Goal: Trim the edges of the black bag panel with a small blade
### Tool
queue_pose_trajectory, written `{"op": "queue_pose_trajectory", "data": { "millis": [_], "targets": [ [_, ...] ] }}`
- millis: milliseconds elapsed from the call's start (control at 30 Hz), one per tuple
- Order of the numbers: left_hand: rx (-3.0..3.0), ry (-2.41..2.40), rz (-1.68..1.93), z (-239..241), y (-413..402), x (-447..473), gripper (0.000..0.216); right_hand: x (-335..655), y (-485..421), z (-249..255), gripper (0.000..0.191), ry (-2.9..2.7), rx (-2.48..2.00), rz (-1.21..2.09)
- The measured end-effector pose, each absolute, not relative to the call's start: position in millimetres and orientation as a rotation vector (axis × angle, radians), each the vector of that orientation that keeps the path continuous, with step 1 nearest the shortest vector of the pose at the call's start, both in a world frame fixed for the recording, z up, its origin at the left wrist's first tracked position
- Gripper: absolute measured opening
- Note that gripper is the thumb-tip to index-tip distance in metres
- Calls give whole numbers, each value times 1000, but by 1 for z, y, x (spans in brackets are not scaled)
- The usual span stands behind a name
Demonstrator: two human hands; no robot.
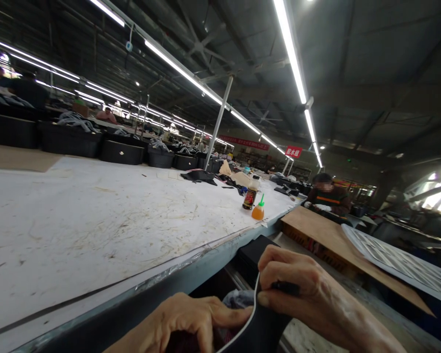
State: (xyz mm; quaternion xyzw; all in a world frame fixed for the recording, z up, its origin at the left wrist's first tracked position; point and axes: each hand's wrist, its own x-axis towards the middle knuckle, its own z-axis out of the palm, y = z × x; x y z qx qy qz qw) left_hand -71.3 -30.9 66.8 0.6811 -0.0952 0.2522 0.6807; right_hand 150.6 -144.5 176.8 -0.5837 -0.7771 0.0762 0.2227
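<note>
At the bottom of the head view, below the table's front edge, my left hand and my right hand both grip a black piece of material with a white edge. My right thumb and fingers pinch its upper edge. My left hand presses on it from the left, fingers curled. A bit of grey-blue cloth shows between my hands. Most of the piece is hidden under my hands.
A long white scuffed work table runs away from me. On it stand a dark bottle, a small orange bottle with a green tip and black pieces. Black bins line the far side. A seated person works at the right near cardboard.
</note>
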Motion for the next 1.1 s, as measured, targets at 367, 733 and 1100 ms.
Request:
{"op": "queue_pose_trajectory", "data": {
  "millis": [367,733,1100],
  "targets": [
    [1322,-29,511,54,-27,-72,10,156,-135,166,18,-2079,-1636,212],
    [1325,191,452,70,-32,-52,51,152,-130,163,22,-2114,-1885,68],
    [1720,461,694,59,-38,-31,30,152,-122,153,19,-2128,-1924,116]
  ]
}}
